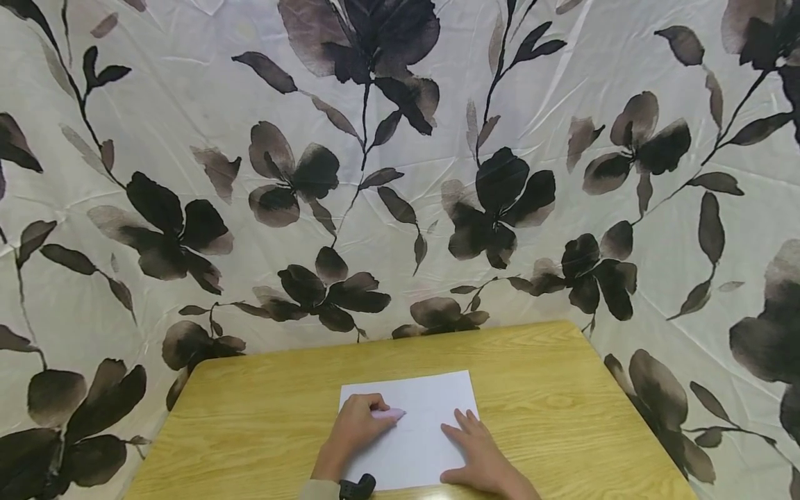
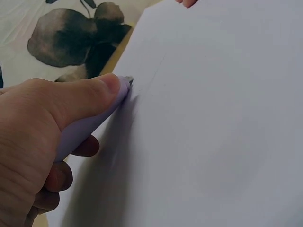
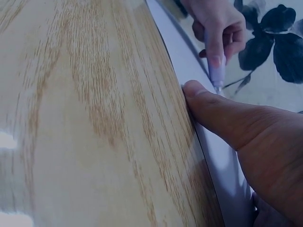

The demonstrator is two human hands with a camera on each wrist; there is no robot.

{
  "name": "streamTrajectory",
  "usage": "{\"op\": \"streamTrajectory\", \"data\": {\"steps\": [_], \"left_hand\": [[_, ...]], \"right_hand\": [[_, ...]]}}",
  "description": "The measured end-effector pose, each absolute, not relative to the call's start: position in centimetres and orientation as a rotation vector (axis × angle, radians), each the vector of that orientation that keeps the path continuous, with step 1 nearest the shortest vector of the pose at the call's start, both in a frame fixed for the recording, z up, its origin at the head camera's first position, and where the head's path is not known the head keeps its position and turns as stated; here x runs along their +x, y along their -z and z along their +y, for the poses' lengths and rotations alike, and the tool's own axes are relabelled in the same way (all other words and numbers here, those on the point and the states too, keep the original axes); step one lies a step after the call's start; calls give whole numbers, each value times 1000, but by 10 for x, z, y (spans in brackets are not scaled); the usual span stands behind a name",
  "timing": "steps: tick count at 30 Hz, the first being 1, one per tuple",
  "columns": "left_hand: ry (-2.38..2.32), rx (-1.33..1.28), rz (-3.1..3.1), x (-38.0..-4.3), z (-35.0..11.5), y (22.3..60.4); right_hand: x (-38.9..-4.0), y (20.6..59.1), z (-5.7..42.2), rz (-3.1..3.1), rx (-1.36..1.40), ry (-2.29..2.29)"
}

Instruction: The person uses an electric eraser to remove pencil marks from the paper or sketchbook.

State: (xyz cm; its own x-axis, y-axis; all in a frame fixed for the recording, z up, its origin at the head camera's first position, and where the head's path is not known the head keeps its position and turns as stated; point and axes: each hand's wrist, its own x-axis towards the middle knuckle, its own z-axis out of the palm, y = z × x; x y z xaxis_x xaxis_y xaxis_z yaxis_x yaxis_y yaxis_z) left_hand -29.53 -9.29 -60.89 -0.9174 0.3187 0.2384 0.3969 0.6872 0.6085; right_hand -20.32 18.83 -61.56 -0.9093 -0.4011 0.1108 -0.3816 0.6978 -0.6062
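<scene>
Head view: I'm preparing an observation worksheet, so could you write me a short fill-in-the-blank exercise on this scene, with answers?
1. The lilac tool is held in the person's ____ hand.
2. In the head view, the right hand touches the paper near its ____ edge.
3. The table has a ____-grain surface.
4. The cloth behind it is printed with dark leaves and ____.

Missing words: left; right; wood; flowers.
</scene>
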Motion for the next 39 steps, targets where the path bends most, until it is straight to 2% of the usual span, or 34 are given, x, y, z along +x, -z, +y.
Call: {"op": "streamTrajectory", "data": {"steps": [5, 12, 24, 33, 39], "left_hand": [[1068, -671, -2755, -298, -90, 610], [1080, -612, -2805, -295, -91, 609], [1058, -699, -2776, -299, -84, 610], [1030, -658, -2786, -301, -88, 607], [1029, -746, -2767, -304, -84, 607]], "right_hand": [[-205, 616, 188, 2858, -659, 1004], [-203, 612, 188, 2869, -661, 969], [-203, 607, 186, 2919, -673, 836], [-205, 608, 185, 2920, -680, 857], [-207, 612, 186, 2927, -656, 835]]}}
